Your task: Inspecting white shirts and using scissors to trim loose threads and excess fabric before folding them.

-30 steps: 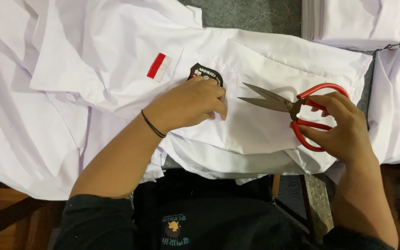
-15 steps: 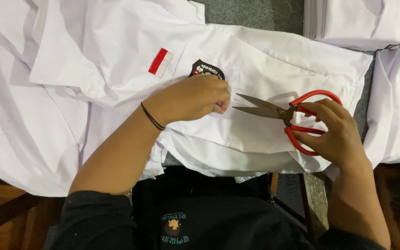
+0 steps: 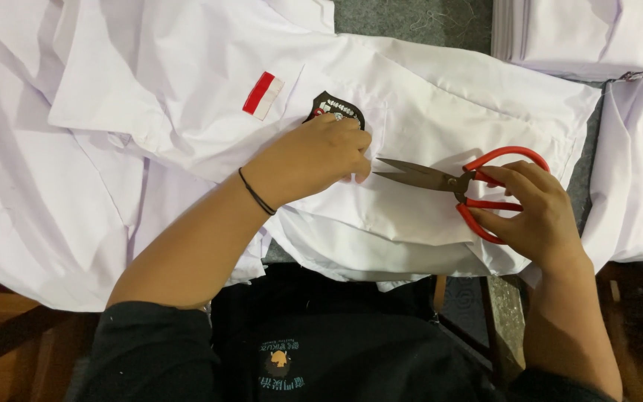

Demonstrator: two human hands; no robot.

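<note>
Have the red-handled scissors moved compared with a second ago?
Yes. The red-handled scissors in the right hand have moved left, blade tips nearer the left hand below the dark shield-shaped badge.
</note>
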